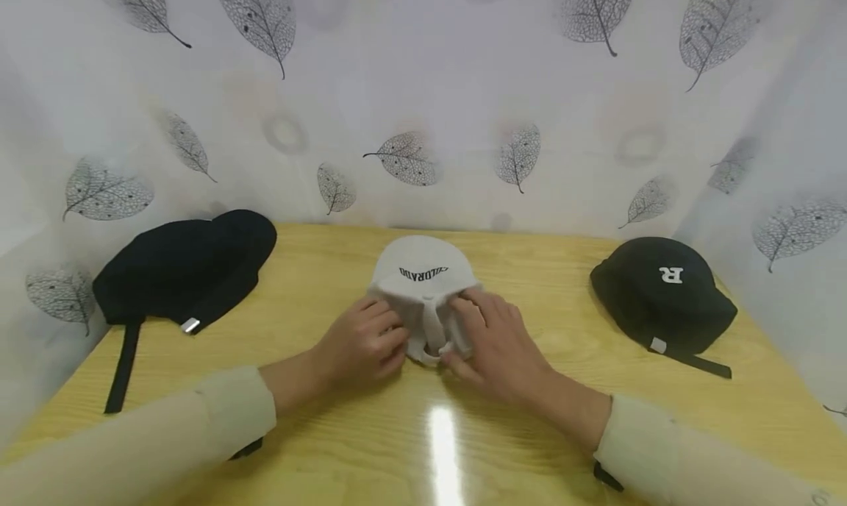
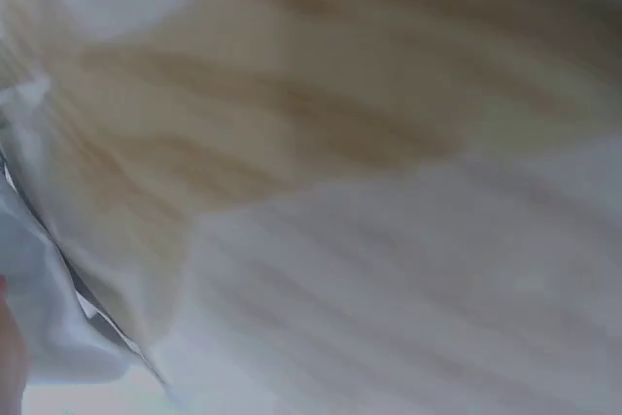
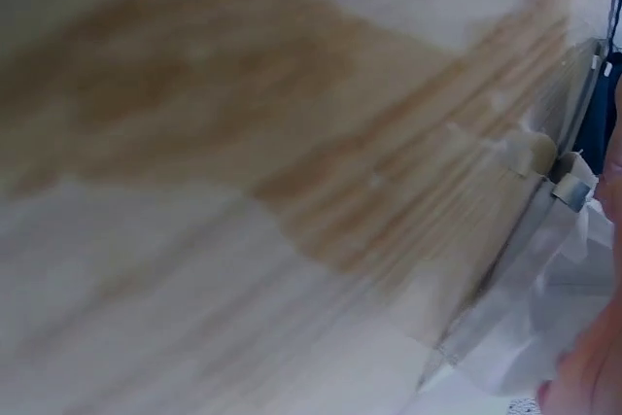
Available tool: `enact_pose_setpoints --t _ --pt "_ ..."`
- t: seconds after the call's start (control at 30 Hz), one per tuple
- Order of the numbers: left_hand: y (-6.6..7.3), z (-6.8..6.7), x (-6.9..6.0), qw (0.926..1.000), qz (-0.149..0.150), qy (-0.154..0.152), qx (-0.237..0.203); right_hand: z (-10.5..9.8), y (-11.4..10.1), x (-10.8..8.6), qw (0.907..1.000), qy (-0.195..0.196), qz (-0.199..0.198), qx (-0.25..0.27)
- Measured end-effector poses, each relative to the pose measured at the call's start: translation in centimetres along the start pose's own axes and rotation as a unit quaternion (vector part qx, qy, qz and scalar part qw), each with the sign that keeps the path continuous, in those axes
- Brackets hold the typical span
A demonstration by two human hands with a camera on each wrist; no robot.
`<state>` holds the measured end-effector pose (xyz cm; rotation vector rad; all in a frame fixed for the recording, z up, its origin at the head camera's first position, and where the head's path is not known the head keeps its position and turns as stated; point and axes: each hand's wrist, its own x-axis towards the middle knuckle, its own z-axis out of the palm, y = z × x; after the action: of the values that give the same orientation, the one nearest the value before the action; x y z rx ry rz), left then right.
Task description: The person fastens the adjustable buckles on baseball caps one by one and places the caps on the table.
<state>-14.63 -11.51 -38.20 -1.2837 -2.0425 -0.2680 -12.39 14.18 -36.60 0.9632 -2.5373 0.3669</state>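
A pale grey baseball cap lies at the middle of the table, its dark COLORADO lettering upside down in the head view. My left hand grips the cap's left side with curled fingers. On the right side, my right hand holds the edge, its thumb near the back strap and opening. In the left wrist view, pale cap fabric shows at the left border beside a bit of finger. The right wrist view has the cap's fabric and a metal buckle next to the hand.
A black cap with a hanging strap lies at the table's left. Another black cap, bearing a white R, lies at the right. Behind the wooden table hangs a white leaf-printed curtain.
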Motion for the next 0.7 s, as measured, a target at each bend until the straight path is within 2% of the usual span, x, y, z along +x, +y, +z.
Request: enact_pose_setpoints --t 0.17,0.27,0.37,0.47,0.6,0.7 --pt "-0.4 -0.4 -1.7 0.9990 -0.037 -0.010 0.024 0.4 0.1 0.1 0.9978 0.064 -0.016 0.005" --pt "-1.1 -0.8 -2.2 0.9982 -0.051 -0.012 0.029 0.6 0.3 0.8 0.9970 0.075 -0.020 0.007" --pt "-1.8 -1.2 -2.5 0.9967 -0.075 -0.013 0.029 0.7 0.4 1.4 0.9986 0.053 -0.007 0.008" --pt "-2.4 -1.4 -3.0 0.9927 -0.119 -0.007 0.021 0.7 0.4 1.8 0.9994 0.012 0.028 0.014" --pt "-3.3 -1.8 -3.9 0.9835 -0.179 -0.010 0.022 0.8 0.4 2.0 0.9971 -0.027 0.069 0.018" --pt "-3.8 -2.4 -4.7 0.9772 -0.209 -0.023 0.032 0.9 0.3 1.9 0.9959 -0.039 0.080 0.014"
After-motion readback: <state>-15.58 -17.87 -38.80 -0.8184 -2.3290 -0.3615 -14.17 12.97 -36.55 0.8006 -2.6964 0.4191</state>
